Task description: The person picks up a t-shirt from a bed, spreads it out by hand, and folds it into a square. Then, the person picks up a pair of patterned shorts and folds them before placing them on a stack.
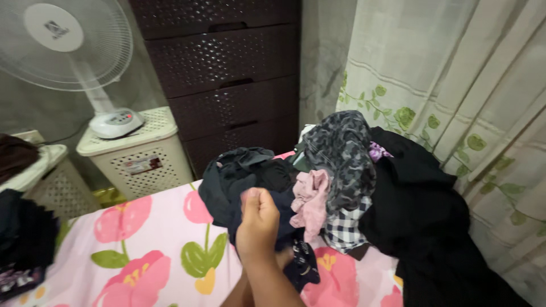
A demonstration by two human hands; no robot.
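Gripping a dark garment (pixel 250 176), the hand (pixel 259 219) overhangs the bed edge (pixel 142 200).

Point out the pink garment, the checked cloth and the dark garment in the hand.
pink garment (pixel 310 200), head view, middle of its crumpled folds.
checked cloth (pixel 348 226), head view, its lower fold.
dark garment (pixel 244 173), head view, bunched upper part above the fist.

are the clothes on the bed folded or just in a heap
In a heap: the clothes lie crumpled and overlapping on the floral sheet, none folded flat.
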